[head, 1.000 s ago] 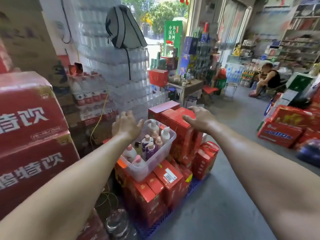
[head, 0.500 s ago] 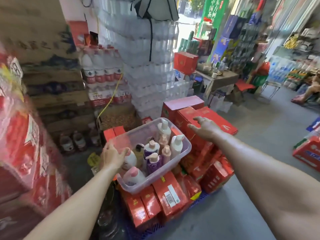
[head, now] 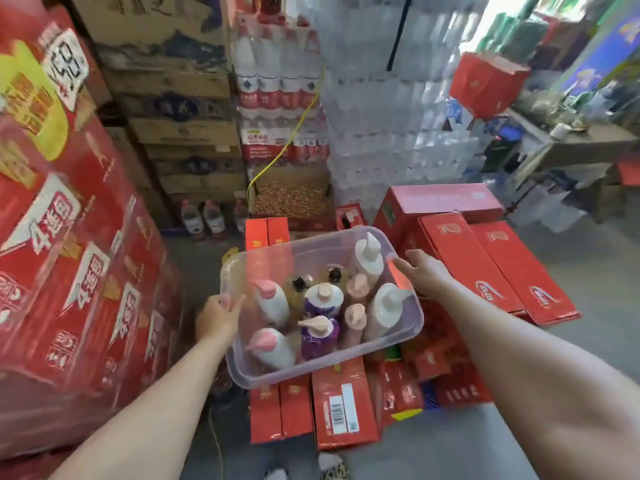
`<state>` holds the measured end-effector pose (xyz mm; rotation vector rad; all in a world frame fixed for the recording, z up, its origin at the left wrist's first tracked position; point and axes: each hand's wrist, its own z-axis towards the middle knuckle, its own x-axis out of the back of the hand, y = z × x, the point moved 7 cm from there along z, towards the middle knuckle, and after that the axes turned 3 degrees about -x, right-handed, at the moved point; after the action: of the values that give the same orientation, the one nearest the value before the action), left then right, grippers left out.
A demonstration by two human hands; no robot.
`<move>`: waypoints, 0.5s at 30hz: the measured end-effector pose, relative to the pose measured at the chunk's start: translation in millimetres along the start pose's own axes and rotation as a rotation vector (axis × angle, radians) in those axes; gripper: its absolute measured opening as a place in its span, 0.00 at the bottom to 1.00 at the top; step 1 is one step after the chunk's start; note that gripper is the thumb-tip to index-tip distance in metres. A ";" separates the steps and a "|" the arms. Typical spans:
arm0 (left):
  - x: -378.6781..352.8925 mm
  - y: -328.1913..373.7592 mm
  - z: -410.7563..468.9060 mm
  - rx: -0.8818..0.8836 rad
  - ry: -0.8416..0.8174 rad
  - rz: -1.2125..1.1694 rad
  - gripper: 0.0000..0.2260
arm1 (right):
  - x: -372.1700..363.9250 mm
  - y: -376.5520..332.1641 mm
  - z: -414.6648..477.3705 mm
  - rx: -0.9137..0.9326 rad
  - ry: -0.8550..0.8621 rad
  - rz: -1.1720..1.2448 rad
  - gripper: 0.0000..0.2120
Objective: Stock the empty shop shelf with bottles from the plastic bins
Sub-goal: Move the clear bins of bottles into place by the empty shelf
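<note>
A clear plastic bin point(head: 277, 251) rests on stacked red cartons in the middle of the head view. Several pump bottles stand inside it: white ones with pink tops point(head: 272, 301), purple ones point(head: 318, 336) and a tall white one point(head: 369, 258). My left hand point(head: 218, 317) grips the bin's left rim, fingers curled over the edge. My right hand point(head: 424, 273) touches the bin's right rim with fingers around the edge. No shelf is in view.
Red cartons point(head: 485, 258) lie stacked under and to the right of the bin. A tall wrapped stack of red boxes point(head: 69, 237) stands close on the left. Brown cardboard boxes point(head: 180, 126) and shrink-wrapped water bottles point(head: 381, 116) rise behind. Grey floor shows on the right.
The view has moved closer and tilted down onto the bin. My left hand slid from above the bin down to its left rim; my right hand moved left onto the right rim.
</note>
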<state>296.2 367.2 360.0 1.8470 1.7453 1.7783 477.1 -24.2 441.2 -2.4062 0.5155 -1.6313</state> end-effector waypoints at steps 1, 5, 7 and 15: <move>-3.9 -2.7 0.7 0.019 0.006 -0.020 0.17 | -4.7 2.6 8.5 0.009 -0.015 0.004 0.32; -12.7 -10.6 4.0 0.082 0.082 -0.039 0.22 | -18.5 16.6 36.6 0.010 -0.069 0.083 0.31; -16.9 -17.7 3.3 0.128 0.120 -0.077 0.24 | -25.7 22.6 47.1 0.028 -0.094 0.116 0.27; -25.3 -29.7 -8.3 0.220 0.224 -0.134 0.27 | -33.7 31.7 71.3 0.097 -0.094 0.179 0.17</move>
<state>278.4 355.5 326.3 1.6045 2.1683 1.8694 526.2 -43.1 374.4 -2.2816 0.6019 -1.4294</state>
